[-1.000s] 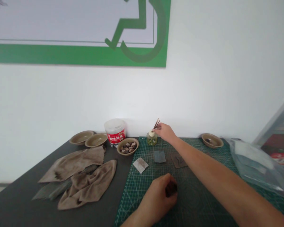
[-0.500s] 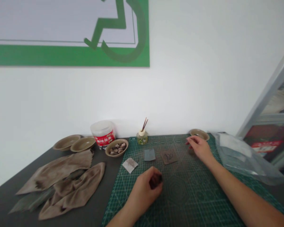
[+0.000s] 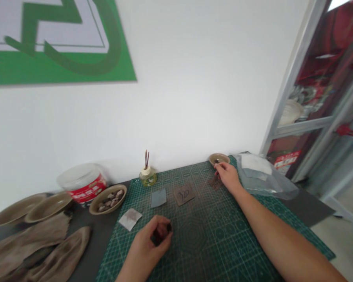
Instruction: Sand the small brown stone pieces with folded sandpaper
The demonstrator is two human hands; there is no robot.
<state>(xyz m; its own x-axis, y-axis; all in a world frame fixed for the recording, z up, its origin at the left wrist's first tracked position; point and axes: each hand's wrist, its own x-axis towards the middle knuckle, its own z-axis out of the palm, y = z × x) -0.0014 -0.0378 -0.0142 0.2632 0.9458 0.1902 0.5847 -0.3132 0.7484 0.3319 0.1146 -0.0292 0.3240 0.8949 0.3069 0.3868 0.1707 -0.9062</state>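
Note:
My left hand is curled above the green cutting mat, thumb and fingertips closed on a small dark stone, mostly hidden by the fingers. Farther off, my right hand is pinched at the near rim of a small tan bowl. What its fingertips hold, if anything, I cannot make out. Something small and dark shows inside that bowl. Just below the right fingers is a brown sandpaper piece. Between the hands lie a brown sandpaper square marked 320, a grey-blue square and a whitish square.
A bowl of stones stands left of the mat, beside a clear plastic tub. Two shallow bowls and brown cloths lie farther left. A reed diffuser stands at the back; a clear plastic bag lies right.
The view has swung to the right. My right hand has moved to the rim of the back bowl. My left hand stays curled over the mat.

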